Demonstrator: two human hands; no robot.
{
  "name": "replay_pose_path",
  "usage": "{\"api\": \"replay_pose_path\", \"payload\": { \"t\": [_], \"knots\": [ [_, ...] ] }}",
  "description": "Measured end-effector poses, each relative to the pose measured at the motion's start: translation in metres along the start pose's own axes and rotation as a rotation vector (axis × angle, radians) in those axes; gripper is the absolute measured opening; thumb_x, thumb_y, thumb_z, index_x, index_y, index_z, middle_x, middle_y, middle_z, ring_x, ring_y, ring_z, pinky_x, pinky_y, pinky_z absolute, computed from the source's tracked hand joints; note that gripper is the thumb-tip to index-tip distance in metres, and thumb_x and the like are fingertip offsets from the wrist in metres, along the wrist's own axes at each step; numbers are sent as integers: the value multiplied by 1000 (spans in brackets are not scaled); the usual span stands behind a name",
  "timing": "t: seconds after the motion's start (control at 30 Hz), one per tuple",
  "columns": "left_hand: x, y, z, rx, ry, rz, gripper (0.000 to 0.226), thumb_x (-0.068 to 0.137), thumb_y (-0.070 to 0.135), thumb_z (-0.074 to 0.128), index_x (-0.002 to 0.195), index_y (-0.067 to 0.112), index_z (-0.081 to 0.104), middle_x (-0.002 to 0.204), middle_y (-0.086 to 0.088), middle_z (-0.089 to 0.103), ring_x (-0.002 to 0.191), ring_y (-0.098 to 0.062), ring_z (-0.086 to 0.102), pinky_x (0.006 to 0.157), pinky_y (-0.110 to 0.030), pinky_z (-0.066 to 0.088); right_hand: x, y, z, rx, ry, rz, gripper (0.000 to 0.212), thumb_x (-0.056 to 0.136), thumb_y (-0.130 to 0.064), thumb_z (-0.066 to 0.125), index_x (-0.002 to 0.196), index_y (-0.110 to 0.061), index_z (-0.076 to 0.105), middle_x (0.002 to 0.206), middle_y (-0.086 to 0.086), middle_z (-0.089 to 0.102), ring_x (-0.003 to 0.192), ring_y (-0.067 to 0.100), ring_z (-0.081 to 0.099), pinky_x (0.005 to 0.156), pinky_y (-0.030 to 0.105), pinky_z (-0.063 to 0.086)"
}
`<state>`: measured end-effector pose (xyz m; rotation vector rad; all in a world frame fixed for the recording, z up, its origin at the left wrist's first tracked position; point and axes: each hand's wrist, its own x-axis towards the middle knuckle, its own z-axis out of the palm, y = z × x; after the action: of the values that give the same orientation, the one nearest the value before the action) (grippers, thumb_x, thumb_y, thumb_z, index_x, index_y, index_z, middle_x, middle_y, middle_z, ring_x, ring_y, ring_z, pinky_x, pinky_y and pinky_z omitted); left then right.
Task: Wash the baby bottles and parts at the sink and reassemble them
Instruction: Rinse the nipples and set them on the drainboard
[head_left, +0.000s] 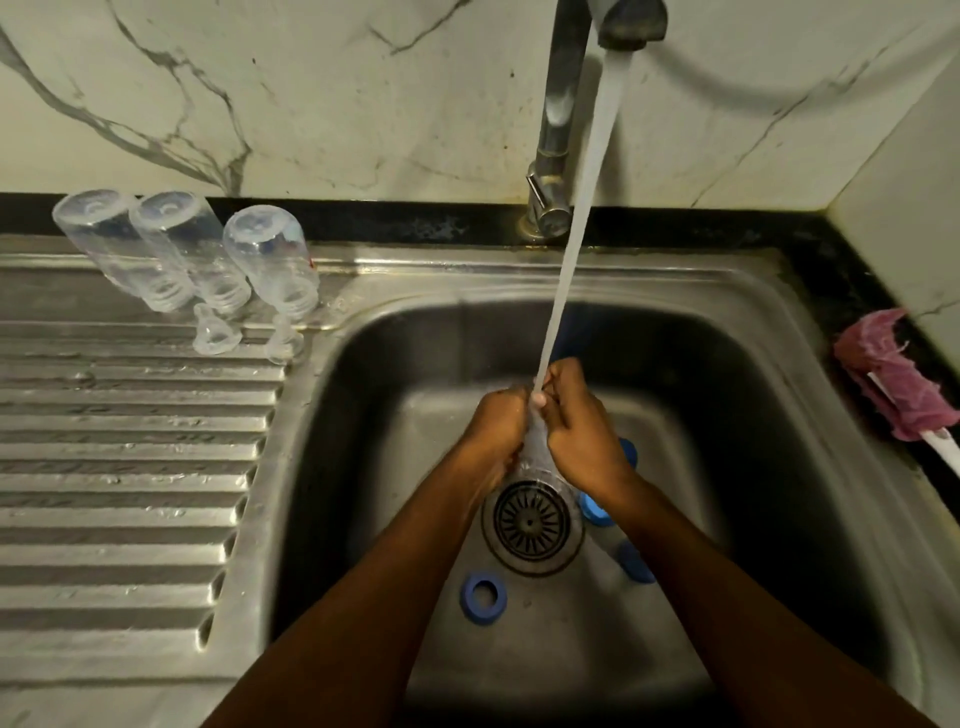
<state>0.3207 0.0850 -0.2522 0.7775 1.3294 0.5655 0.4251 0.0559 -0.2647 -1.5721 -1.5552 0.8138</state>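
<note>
Gripping a clear piece (535, 449) from both sides, the left hand (498, 421) and right hand (582, 436) are curling round it under the stream (582, 208), its length seemingly pointing toward the drain (530, 519).

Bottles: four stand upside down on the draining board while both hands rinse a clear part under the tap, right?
No: the head view shows three bottles, not four, upside down on the draining board. The rest holds.
</note>
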Motion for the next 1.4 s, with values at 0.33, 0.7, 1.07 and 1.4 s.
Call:
{"api": "replay_pose_path", "payload": {
  "t": [0.33,0.7,1.07,1.4],
  "knots": [
    [-3,3,-11,-34,-17,-38,23,100,29,49,91,12,62,64,-1,52,39,-7,41,35,-13,29,1,-3,7,31,-3,223,11,104,-25,40,101,-15,41,90,1,56,72,3,53,51,13,35],
    [0,-15,-5,-101,219,69,43,90,49,66,99,8,72,81,-5,70,63,-15,62,55,-23,45,-4,-3,8,-6,95,192,20,101,-24,48,83,-16,44,73,-4,49,63,3,45,51,12,35],
    [-42,-18,-11,150,183,79,33,102,39,49,103,13,69,84,0,62,67,-16,51,56,-26,38,-17,-4,-28,116,-10,556,15,90,-15,54,85,-17,67,86,4,70,72,20,61,65,29,49],
    [-82,-23,-18,182,395,169,20,94,35,59,83,20,67,81,-1,69,81,-25,65,71,-38,50,-48,-32,-42,232,95,565,14,91,-16,62,78,-20,65,78,-1,66,71,17,58,59,28,48]
  ]
}}
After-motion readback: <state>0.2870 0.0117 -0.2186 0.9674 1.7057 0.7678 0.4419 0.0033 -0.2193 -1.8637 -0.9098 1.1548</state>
